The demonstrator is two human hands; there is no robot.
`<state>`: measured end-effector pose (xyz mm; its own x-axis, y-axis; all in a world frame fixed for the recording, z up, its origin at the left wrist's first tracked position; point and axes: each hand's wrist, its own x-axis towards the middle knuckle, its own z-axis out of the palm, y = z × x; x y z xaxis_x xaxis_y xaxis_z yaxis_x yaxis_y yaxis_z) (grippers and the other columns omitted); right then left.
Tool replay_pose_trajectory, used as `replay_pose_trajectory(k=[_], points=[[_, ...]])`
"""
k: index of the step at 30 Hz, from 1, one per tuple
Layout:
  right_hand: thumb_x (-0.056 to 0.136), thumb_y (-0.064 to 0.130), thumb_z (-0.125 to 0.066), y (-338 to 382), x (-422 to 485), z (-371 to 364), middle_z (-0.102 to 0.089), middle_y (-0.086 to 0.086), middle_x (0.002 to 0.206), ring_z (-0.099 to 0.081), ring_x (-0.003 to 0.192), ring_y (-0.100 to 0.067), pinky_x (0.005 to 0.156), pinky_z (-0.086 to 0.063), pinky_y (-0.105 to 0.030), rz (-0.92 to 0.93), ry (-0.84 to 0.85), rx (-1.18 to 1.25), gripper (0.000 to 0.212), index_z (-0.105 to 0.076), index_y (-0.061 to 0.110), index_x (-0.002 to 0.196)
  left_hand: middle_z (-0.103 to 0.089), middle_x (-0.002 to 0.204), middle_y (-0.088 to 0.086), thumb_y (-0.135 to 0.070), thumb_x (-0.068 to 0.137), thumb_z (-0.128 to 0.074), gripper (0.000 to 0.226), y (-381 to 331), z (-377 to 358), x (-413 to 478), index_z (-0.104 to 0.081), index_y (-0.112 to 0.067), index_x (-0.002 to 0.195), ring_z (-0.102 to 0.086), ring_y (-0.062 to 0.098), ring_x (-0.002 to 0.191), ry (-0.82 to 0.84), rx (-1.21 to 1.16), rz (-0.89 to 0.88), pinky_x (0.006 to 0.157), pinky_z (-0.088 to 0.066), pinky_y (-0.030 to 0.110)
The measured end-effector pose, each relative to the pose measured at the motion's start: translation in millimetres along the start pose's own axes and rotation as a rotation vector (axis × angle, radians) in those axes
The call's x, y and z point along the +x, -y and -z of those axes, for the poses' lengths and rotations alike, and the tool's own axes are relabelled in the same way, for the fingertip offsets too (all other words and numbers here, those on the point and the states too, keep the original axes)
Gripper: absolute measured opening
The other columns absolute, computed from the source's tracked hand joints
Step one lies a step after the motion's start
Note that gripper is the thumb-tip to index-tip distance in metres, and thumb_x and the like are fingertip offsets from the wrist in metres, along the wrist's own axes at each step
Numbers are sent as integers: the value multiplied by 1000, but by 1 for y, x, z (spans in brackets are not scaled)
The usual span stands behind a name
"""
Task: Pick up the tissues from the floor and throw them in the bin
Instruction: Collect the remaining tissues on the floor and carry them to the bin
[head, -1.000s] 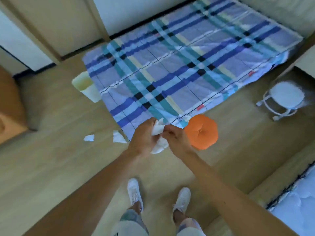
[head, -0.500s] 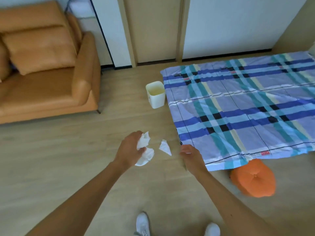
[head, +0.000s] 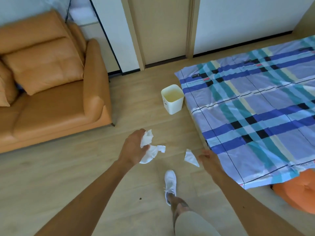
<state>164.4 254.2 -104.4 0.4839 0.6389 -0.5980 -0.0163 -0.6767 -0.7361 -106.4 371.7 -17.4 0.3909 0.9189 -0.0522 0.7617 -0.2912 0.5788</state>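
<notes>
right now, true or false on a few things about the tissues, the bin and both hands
1. The left hand has a grip on crumpled tissues. True.
2. The right hand holds a tissue. False: it is empty and open.
3. The bin stands beside the plaid sheet. True.
4. The bin lies tipped over. False: it is upright.
5. A loose tissue lies on the floor. True.

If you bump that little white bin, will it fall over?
Probably easily. The bin looks like thin plastic and seems empty, so likely light. It stands taller than wide on smooth floor, so it might slide or tip.
</notes>
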Motion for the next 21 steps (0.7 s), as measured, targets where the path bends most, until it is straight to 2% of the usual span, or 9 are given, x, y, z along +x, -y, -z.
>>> replay_pose_trajectory(k=[2,3,6,9,11,13,15,17,21], points=[[90,4,-56,10,35,-15,-58,-2,79,-51,81,-24,64,-40,-28,-50,0,41,17,-60,19,81,-55,89,-5,-13,81,-66,21,13,1,40,-56,-14,98,-53,16,81,33,-2,-21,69,-35,26],[90,2,-55,15,50,-23,-56,-2,80,-49,82,-23,63,-38,-27,-80,19,47,18,-58,19,82,-53,87,-6,-13,80,-65,19,18,3,59,-54,-17,95,-52,15,80,48,2,-15,69,-35,25],[91,1,-57,36,89,-46,-53,-10,95,-52,86,-25,69,-39,-28,-160,12,96,15,-56,8,105,-50,83,-9,-13,79,-63,25,31,14,115,-44,-28,87,-52,15,78,102,16,-35,66,-35,22],[90,1,-59,60,113,-66,-52,-6,79,-51,74,-22,53,-36,-24,-189,-33,68,18,-50,16,86,-51,84,-9,-12,80,-60,27,44,19,161,-41,-31,83,-54,15,77,190,-5,-22,67,-43,28],[88,3,-62,69,129,-80,-59,-9,87,-56,82,-26,62,-44,-29,-189,-59,20,14,-56,14,95,-54,90,-8,-13,81,-61,20,59,14,190,-49,-24,92,-56,16,82,233,26,-51,71,-44,30],[88,1,-64,70,148,-97,-63,-21,101,-60,95,-35,83,-48,-42,-203,-76,20,27,-58,-1,114,-55,92,-7,-15,81,-63,22,74,4,220,-53,-20,101,-57,16,84,272,60,-66,72,-41,28],[87,-1,-66,67,168,-113,-62,-29,114,-61,107,-42,94,-47,-50,-237,-118,30,38,-55,-6,122,-58,95,-5,-16,80,-65,25,89,-12,249,-54,-19,103,-58,17,86,321,92,-105,72,-39,26],[86,3,-67,65,183,-129,-62,-26,119,-62,109,-41,94,-49,-49,-284,-137,16,41,-55,-3,125,-60,99,-2,-15,80,-66,29,104,-31,273,-55,-18,106,-60,18,89,378,117,-152,74,-39,26],[85,10,-70,45,221,-153,-62,-17,124,-60,111,-32,90,-45,-35,-330,-205,-47,46,-56,8,128,-57,95,-4,-12,78,-66,26,145,-82,320,-54,-17,100,-59,19,83,471,118,-235,69,-41,27]])
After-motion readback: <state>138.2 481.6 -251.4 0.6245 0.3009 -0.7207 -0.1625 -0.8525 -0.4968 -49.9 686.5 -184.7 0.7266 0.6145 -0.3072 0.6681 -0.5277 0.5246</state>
